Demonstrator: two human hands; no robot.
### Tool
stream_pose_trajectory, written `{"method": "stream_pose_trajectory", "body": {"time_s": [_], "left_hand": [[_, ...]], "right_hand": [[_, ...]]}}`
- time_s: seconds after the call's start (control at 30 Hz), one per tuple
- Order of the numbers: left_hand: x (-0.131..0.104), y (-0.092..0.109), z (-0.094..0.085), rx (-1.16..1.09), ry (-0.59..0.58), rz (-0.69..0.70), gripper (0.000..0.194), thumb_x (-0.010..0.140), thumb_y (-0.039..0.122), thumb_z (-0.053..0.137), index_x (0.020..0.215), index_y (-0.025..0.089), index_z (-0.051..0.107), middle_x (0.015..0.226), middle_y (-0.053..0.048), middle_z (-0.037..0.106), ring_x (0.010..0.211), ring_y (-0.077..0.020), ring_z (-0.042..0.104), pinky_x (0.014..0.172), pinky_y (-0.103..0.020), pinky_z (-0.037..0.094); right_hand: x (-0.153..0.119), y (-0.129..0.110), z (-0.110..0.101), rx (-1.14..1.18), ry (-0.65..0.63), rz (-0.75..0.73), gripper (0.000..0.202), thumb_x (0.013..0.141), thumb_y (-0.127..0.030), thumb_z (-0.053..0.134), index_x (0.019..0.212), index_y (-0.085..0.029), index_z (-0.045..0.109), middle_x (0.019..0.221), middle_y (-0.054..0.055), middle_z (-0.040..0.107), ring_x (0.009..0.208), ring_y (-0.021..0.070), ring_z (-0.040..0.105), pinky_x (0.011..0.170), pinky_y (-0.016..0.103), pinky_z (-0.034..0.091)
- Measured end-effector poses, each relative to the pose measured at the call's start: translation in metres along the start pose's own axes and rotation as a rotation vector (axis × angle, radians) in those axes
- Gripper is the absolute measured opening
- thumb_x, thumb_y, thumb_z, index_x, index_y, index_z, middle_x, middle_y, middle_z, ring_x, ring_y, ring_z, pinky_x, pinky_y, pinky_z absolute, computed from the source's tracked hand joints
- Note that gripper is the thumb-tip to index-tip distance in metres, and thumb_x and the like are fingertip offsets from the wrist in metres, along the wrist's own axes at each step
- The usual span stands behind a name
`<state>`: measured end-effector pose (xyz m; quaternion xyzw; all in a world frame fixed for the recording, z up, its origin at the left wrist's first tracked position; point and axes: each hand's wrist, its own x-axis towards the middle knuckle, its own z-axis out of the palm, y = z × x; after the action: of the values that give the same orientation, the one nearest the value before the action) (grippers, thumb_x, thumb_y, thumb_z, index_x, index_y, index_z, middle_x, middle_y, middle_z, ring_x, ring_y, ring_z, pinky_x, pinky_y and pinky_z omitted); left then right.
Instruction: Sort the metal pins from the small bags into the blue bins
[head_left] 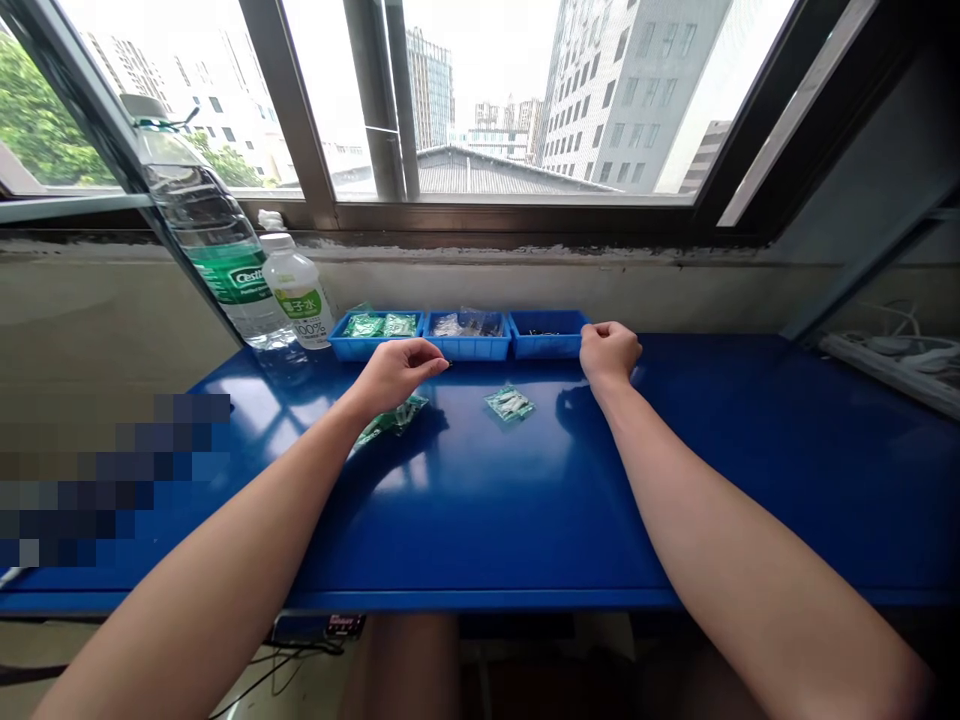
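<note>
My left hand (403, 374) is pinched on a small dark piece (449, 364), too small to name, in front of the middle blue bin (469, 348). Green-and-clear packets (409, 410) lie on the table below that hand, partly covered by it. My right hand (611, 352) is closed at the right end of the right blue bin (546, 347); whatever its fingers hold is hidden. Small dark pieces (544, 332) lie inside this bin. Between my hands, a single small packet (510, 403) with whitish contents rests flat on the table.
The left blue bin (360, 350) holds green packets; clear bags (472, 323) fill the middle one. A large water bottle (225, 250) and a smaller white bottle (296, 290) stand behind at the left on the blue table (480, 530). A power strip (892, 365) lies far right.
</note>
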<state>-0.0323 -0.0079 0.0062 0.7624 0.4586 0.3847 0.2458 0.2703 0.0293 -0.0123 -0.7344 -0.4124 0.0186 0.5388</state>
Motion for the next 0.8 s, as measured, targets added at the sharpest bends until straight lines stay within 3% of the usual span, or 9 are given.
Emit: {"method": "stream_pose_trajectory", "body": {"time_s": [0.17,0.27,0.33,0.47,0.8], "left_hand": [[-0.002,0.005,0.002,-0.147,-0.009,0.026,0.033,0.07,0.045,0.073,0.077,0.013,0.069,0.066,-0.002,0.062,0.06,-0.0118,0.052,0.055,-0.024,0.041],[-0.003,0.008,0.004,-0.229,-0.036,0.02,0.031,0.069,0.042,0.074,0.079,0.012,0.069,0.069,-0.003,0.066,0.063,-0.0127,0.056,0.058,-0.025,0.044],[-0.004,0.011,0.004,-0.258,-0.054,0.01,0.032,0.067,0.041,0.076,0.08,0.012,0.069,0.072,-0.004,0.068,0.065,-0.0141,0.058,0.06,-0.026,0.046],[-0.005,0.014,0.004,-0.273,-0.071,-0.003,0.034,0.065,0.042,0.077,0.079,0.012,0.069,0.074,-0.006,0.069,0.068,-0.0163,0.061,0.062,-0.028,0.049],[-0.004,0.012,0.007,-0.303,-0.097,0.007,0.029,0.066,0.037,0.077,0.079,0.013,0.069,0.08,-0.007,0.072,0.075,-0.0188,0.066,0.07,-0.031,0.053]], "right_hand": [[-0.038,-0.03,-0.001,0.136,-0.243,-0.408,0.019,0.078,-0.032,0.055,0.069,-0.018,0.065,0.067,0.005,0.068,0.066,0.0186,0.062,0.068,0.028,0.046],[-0.065,-0.044,-0.002,0.192,-0.529,-0.662,0.019,0.082,-0.034,0.056,0.081,-0.019,0.068,0.073,0.003,0.069,0.068,0.0169,0.062,0.064,0.026,0.044],[-0.079,-0.05,-0.002,0.163,-0.65,-0.774,0.02,0.082,-0.035,0.058,0.09,-0.019,0.069,0.081,0.004,0.071,0.07,0.0167,0.062,0.063,0.026,0.043],[-0.09,-0.053,-0.003,0.153,-0.716,-0.844,0.02,0.087,-0.029,0.052,0.084,-0.02,0.069,0.081,0.003,0.071,0.069,0.0147,0.06,0.062,0.025,0.041],[-0.087,-0.048,0.0,0.201,-0.806,-0.905,0.015,0.084,-0.025,0.056,0.082,-0.019,0.07,0.073,0.002,0.069,0.063,0.0132,0.059,0.06,0.024,0.04]]}}
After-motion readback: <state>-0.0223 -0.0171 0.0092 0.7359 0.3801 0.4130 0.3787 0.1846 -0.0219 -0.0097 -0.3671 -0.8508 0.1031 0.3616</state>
